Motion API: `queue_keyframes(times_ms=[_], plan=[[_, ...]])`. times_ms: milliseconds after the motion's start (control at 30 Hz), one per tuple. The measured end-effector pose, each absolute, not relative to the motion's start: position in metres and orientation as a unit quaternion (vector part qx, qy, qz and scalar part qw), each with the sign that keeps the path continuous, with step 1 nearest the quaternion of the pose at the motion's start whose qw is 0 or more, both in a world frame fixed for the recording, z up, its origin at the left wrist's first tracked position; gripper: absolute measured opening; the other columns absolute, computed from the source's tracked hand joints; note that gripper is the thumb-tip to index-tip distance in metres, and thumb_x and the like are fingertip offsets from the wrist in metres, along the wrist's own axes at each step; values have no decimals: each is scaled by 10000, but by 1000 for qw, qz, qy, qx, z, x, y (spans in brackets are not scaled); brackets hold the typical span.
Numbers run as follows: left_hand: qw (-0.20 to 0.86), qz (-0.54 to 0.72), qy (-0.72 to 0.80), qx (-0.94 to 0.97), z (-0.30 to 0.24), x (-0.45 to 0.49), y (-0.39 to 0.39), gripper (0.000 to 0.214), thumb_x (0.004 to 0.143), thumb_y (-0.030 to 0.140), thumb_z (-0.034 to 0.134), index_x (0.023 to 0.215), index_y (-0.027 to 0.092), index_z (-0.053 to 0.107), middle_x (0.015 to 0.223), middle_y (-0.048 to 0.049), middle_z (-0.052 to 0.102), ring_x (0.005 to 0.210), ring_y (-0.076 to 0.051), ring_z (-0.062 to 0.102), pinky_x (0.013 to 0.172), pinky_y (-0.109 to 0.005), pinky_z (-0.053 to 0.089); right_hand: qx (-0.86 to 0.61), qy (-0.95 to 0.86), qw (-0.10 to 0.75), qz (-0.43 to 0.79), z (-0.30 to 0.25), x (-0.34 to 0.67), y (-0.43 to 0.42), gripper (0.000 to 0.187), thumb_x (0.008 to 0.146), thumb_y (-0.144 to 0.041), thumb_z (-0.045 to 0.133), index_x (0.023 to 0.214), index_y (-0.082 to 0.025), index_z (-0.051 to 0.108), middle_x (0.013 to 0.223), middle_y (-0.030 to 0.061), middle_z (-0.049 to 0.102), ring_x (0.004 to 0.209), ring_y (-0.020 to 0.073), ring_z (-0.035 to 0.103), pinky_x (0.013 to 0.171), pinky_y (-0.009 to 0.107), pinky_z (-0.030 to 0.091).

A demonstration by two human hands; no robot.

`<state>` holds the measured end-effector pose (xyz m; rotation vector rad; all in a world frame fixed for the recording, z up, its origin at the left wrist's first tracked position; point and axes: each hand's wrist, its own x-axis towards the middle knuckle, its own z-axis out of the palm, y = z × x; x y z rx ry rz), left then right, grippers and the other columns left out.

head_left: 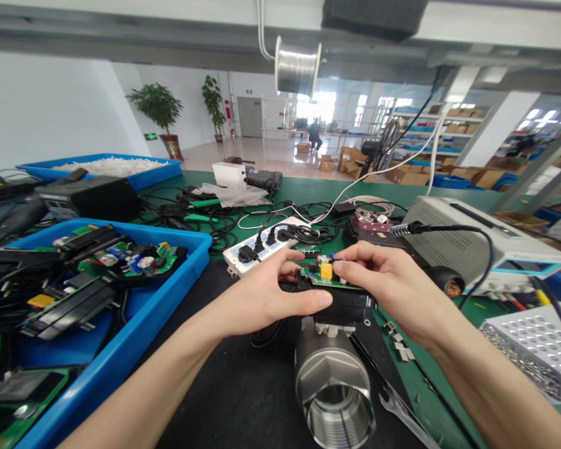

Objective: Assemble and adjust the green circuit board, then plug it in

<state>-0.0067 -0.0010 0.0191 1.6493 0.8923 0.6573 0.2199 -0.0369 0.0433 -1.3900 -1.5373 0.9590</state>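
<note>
A green circuit board with a yellow block component sits on top of a black housing. Beneath that housing is a steel valve body, its threaded opening facing me. My left hand grips the housing and board from the left, thumb across the front and fingers behind. At the board's right side, the thumb and forefinger of my right hand are closed on its edge or a part there; the fingertips cover the exact contact. An open-ended wrench lies to the right of the valve.
On the left stands a blue bin of circuit boards and black modules. A white power strip and tangled cables lie behind my hands. To the right are a soldering iron, a grey bench instrument and a tray of small metal parts.
</note>
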Motion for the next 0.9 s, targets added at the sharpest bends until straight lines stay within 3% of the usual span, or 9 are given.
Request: queue_keyframes(times_ms=[900], plan=[[569, 295, 343, 687, 20, -4, -1, 748, 812, 522, 923, 1371, 195, 550, 1277, -73, 712, 1203, -266, 677, 1017, -374, 528, -558, -602, 419, 388, 44, 219, -37, 395, 780, -548, 769, 944, -188, 764, 911, 37, 744, 883, 235, 579, 805, 384, 404]])
